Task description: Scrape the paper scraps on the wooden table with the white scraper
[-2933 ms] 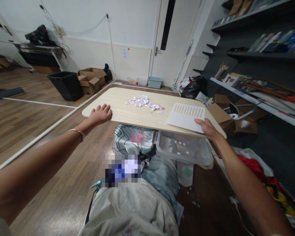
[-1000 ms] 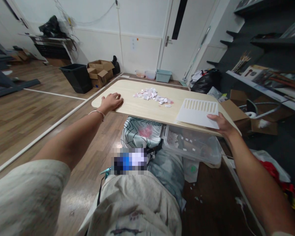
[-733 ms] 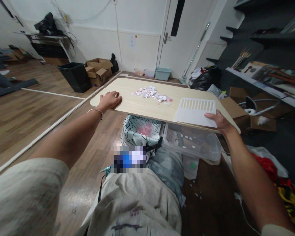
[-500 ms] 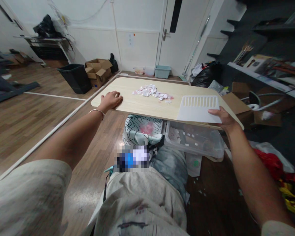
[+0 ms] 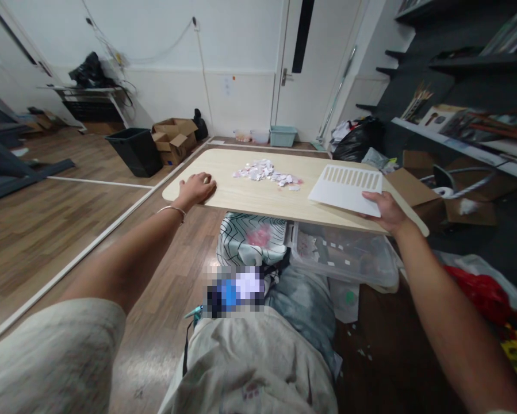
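Note:
My right hand [image 5: 386,210] grips the near right corner of a white flat panel [image 5: 342,194] with a row of long slots along its far side. The panel is tilted, its right side lifted off the pale wooden tabletop [image 5: 236,198]. To its left, a loose heap of small white and pinkish paper scraps [image 5: 262,171] lies on the tabletop. My left hand [image 5: 196,188] rests at the tabletop's left front edge, fingers loosely bent and apart, with nothing seen in it.
Below the tabletop are a clear plastic bin [image 5: 344,253] with small white pieces and a patterned cloth-covered thing [image 5: 252,238]. A black waste bin [image 5: 137,152] and an open carton [image 5: 174,140] stand back left. More cartons [image 5: 407,184] and shelves [image 5: 469,72] are at right.
The slotted panel has risen and turned slightly in my right hand, its right side coming up from the tabletop. My left hand stays on the edge. The view has tipped up a little.

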A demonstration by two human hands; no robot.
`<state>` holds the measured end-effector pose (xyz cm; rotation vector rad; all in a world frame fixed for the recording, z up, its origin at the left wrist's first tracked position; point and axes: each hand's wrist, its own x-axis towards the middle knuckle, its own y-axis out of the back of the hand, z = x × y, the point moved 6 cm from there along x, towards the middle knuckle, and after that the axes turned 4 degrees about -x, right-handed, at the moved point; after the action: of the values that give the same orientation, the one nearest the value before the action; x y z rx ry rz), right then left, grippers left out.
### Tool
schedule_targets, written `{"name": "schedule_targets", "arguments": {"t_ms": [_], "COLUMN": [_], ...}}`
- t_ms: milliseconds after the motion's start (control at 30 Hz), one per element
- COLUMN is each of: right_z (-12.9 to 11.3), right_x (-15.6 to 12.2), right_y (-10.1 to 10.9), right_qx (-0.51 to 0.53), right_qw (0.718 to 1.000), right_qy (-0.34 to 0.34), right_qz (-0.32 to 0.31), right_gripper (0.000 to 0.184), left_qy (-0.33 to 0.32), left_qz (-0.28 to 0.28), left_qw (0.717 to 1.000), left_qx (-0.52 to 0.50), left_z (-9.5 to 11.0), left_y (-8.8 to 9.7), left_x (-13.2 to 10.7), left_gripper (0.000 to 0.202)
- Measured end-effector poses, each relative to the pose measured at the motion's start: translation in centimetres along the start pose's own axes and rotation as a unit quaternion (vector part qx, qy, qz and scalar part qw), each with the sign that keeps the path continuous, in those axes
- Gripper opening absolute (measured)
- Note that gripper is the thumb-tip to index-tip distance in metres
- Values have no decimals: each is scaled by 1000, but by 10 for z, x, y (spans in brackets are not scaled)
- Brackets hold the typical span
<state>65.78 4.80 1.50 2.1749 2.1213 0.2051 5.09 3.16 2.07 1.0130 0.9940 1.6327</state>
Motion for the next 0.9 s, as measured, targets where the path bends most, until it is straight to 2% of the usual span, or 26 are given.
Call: {"name": "schedule_targets", "arguments": {"t_ms": [67, 167, 300, 433, 533, 667, 900], "right_z": [-4, -15, -25, -24, -22, -21, -33], "right_x": [3, 15, 43, 62, 58, 40, 33], "right_y": [-2, -13, -33, -45, -43, -48, -94], "right_qx": [13, 19, 9, -11, 0, -4, -22], "right_qw": [1000, 1000, 999, 998, 998, 1000, 998], "right_qy": [-13, 6, 42, 42, 42, 17, 18], "right_qz": [4, -3, 20, 41, 36, -11, -54], "right_gripper": [32, 29, 40, 43, 40, 43, 45], "left_qy": [-1, -10, -9, -4, -2, -6, -1], "left_qz": [-3, -3, -5, -9, -11, 0, 6], "left_qw": [1000, 1000, 1000, 1000, 1000, 1000, 1000], "left_qx": [3, 4, 2, 5, 9, 4, -4], "left_z": [3, 5, 5, 4, 3, 1, 0], "left_y": [0, 1, 2, 2, 1, -1, -1], "left_x": [-2, -5, -6, -6, -4, -3, -3], "left_gripper": [49, 45, 47, 49, 51, 51, 50]}}
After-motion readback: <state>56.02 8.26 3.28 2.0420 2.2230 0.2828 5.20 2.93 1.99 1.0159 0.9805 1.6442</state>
